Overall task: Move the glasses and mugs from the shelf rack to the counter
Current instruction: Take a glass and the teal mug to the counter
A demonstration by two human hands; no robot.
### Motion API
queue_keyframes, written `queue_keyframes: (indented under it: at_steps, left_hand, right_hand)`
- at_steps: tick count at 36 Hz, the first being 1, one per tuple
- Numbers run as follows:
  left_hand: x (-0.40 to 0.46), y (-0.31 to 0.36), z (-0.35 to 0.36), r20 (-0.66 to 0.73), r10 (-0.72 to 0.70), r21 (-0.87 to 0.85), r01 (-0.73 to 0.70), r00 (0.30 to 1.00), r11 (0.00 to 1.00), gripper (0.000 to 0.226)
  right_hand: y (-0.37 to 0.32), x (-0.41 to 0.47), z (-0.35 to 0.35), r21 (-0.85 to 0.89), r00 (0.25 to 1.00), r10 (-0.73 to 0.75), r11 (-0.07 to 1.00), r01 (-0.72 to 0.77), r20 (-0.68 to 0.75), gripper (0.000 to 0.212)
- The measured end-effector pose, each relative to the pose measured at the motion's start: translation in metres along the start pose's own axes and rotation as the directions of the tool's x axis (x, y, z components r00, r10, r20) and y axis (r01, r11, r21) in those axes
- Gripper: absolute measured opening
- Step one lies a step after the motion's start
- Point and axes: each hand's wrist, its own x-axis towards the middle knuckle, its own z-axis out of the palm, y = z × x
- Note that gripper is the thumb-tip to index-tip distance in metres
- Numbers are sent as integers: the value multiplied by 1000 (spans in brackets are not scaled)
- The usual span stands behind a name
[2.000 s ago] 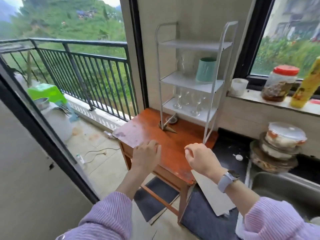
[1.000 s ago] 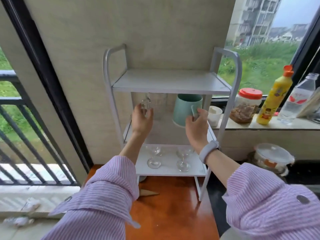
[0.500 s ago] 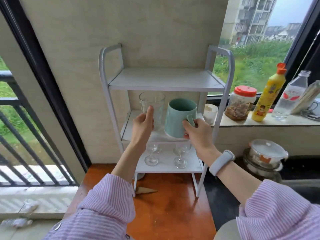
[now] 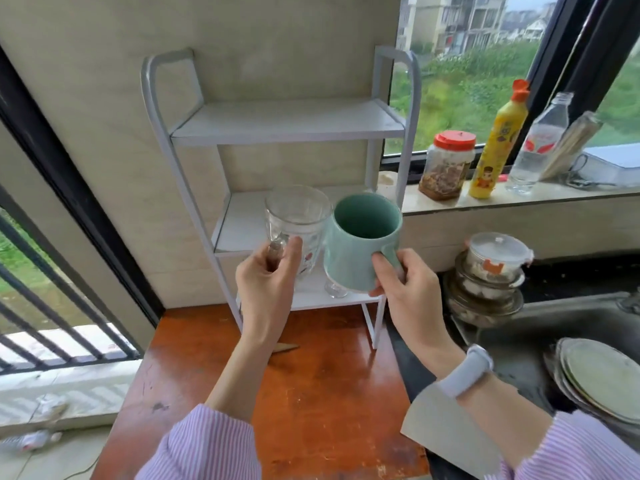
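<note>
A white three-tier shelf rack stands on an orange-brown wooden table against the wall. My left hand grips the handle of a clear glass mug, held in the air in front of the middle shelf. Beside it, my right hand holds a teal ceramic mug by its handle, its mouth facing me. The two mugs almost touch. The foot of a stemmed glass shows on the bottom shelf, mostly hidden behind the teal mug. The top and middle shelves are bare.
Right of the table runs a dark counter with stacked lidded glass bowls, a steel sink and plates. The window sill holds a red-lidded jar, a yellow bottle and a water bottle. A balcony railing lies left.
Both hands have lifted the glass mug and the teal mug off the middle shelf and drawn them out toward me and lower. The view has tilted down.
</note>
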Motion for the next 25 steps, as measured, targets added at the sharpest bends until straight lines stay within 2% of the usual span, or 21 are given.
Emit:
queue_keyframes:
  at_steps: [9,13,17,19,25]
  left_hand:
    - [-68,14,43,148,-4,-8,5,989,1000,52]
    - [-109,28,89,246,-11,9,9,969,1000,54]
    - [-167,50,155,360,-15,-5,18,933,1000,55]
    - [-201,63,191,405,-46,-39,68,913,997,56]
    - [-309,106,303,572,-54,-94,131,819,987,58]
  right_hand:
    - [9,-49,-85,-91,996,15,996,-23,-92,22]
    - [22,-75,-148,-143,980,99,982,-124,-173,29]
    - [34,-113,-233,-148,946,154,968,-203,-286,28]
    - [39,-134,-280,-158,923,182,956,-246,-338,26]
    - [52,-202,-421,-207,807,222,898,-388,-548,29]
